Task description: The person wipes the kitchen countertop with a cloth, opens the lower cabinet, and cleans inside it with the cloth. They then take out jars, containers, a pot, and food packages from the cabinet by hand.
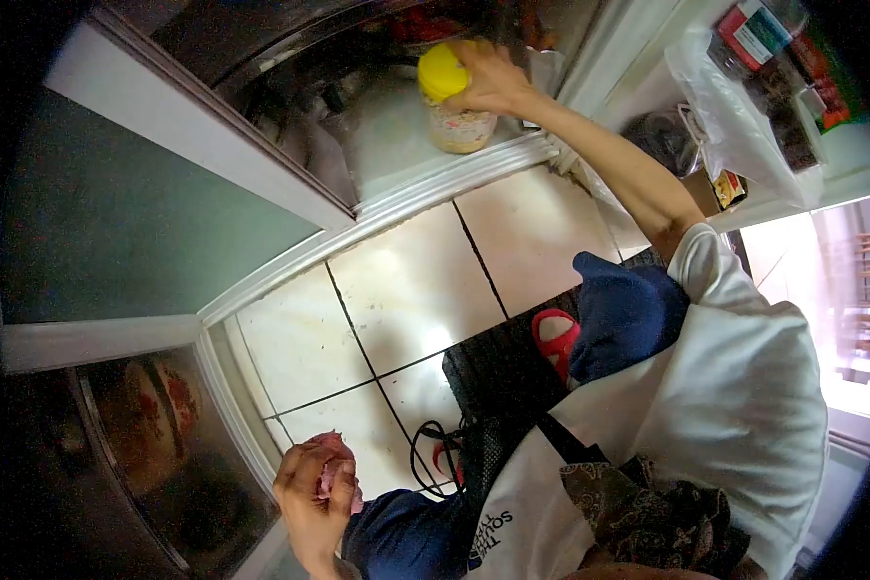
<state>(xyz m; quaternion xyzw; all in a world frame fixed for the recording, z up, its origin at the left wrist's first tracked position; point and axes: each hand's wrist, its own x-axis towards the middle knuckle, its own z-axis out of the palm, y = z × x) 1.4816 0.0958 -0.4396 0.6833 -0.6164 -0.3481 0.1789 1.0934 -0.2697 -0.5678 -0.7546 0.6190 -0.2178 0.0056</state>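
Observation:
My right hand (pixel 493 81) reaches into a cabinet with its fingers closed around the upper part of a jar (pixel 460 132). The jar has a yellow lid (pixel 441 72) and pale contents that show through its clear side. It stands on the cabinet's white bottom (pixel 387 159), close to the front edge. Low on the left, my left hand (pixel 309 498) is closed around a crumpled pink cloth (pixel 333 462). Part of the cloth is hidden behind the fingers.
Sliding door panels (pixel 155 208) border the cabinet on the left. Dark items lie deeper inside it. To the right, a shelf holds a white plastic bag (pixel 735 121) and a small box (pixel 730 188). Below are white floor tiles (pixel 406 290) and a dark mat (pixel 488 372).

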